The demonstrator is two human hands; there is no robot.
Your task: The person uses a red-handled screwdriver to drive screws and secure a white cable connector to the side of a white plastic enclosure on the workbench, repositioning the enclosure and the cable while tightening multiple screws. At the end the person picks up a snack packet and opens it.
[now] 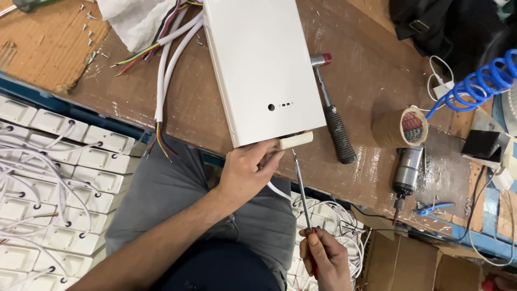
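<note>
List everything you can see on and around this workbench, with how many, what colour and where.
Casing: one, white, bench centre, overhanging the near edge.
Connector block: one, cream, at the casing's near edge.
Screwdriver: one, thin metal shaft, tip toward the block.
Hammer: one, black grip, right of the casing.
Tape roll: one, brown, right of the hammer.
Air tool: one, metal, below the tape roll.
Coiled hose: one, blue, far right.
Cables: several, white, left of the casing.
Screws: many, top left.
White parts: many, stacked lower left.
Left hand: at the casing's near edge.
Right hand: gripping the screwdriver.
</note>
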